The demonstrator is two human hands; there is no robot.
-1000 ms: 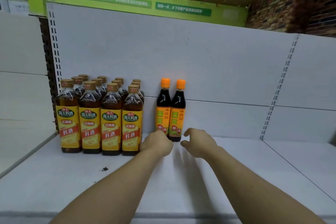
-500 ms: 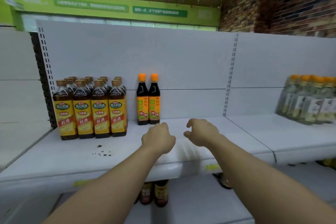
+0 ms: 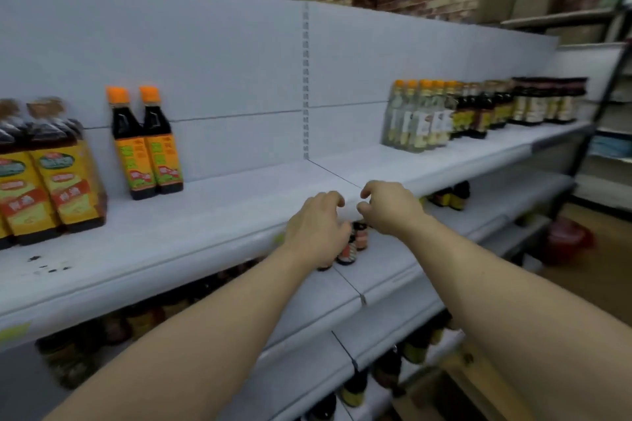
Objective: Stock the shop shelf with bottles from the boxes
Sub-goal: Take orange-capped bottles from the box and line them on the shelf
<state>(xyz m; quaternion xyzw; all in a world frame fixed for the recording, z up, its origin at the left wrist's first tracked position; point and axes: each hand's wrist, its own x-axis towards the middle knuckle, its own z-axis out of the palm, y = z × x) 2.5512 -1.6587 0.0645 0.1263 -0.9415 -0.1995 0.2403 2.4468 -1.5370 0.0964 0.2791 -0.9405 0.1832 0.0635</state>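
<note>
Two orange-capped dark sauce bottles [image 3: 147, 147] stand upright, touching, on the white shelf [image 3: 212, 212], well left of our fingers [image 3: 330, 197], labels outward, presumably for shoppers. Our left hand [image 3: 316, 225] and right hand [image 3: 390, 208] hang loosely curled, gripping nothing, free, we judge, to fetch more.

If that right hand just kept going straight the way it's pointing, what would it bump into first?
The right hand points across a bare stretch of the top shelf, to the right of the two orange-capped bottles. The white back panel looks like the first thing it would meet, though depth is hard to judge.
</note>
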